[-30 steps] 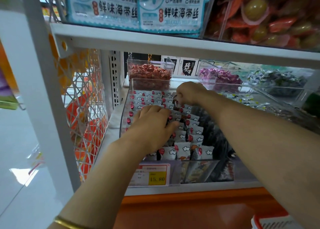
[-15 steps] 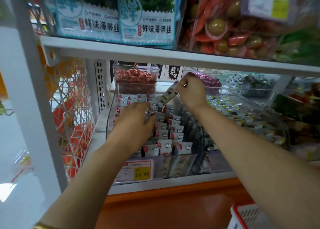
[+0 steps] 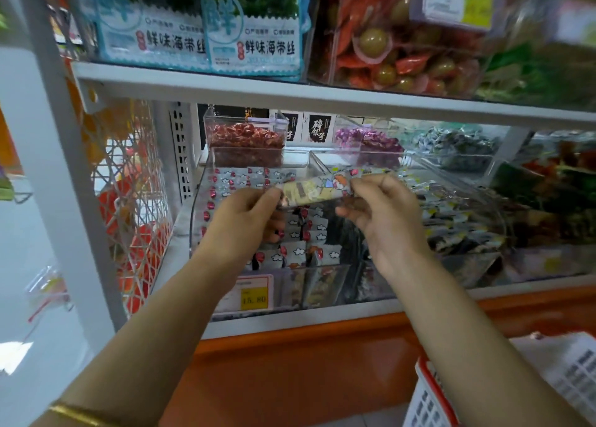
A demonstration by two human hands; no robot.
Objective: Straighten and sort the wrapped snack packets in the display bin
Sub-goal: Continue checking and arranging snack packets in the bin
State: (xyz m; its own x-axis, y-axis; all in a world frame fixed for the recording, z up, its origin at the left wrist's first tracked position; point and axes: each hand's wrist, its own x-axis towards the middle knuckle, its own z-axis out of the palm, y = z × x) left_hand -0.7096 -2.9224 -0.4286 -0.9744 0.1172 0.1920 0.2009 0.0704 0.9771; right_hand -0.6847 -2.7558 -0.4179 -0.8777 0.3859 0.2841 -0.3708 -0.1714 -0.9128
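Note:
A clear plastic display bin [image 3: 206, 168] on the lower shelf holds rows of grey snack packets [image 3: 296, 252] printed with red hearts and white clouds. Above the bin I hold one long wrapped snack packet [image 3: 314, 190] level, with a cartoon figure printed on it. My left hand [image 3: 245, 220] pinches its left end and my right hand [image 3: 377, 207] pinches its right end. Dark packets fill the right part of the bin, partly hidden behind my right hand.
Behind stand clear tubs of red candy [image 3: 245, 143] and purple candy [image 3: 367, 139]. A neighbouring bin [image 3: 458, 220] of mixed packets lies to the right. A shelf board [image 3: 290, 91] hangs close overhead. A yellow price tag [image 3: 254, 297] fronts the bin; a red-rimmed white basket [image 3: 429, 394] sits lower right.
My right hand lifted a long packet out of the bin. My left hand left the rows and took hold of the packet's other end. The packet now lies level between both hands.

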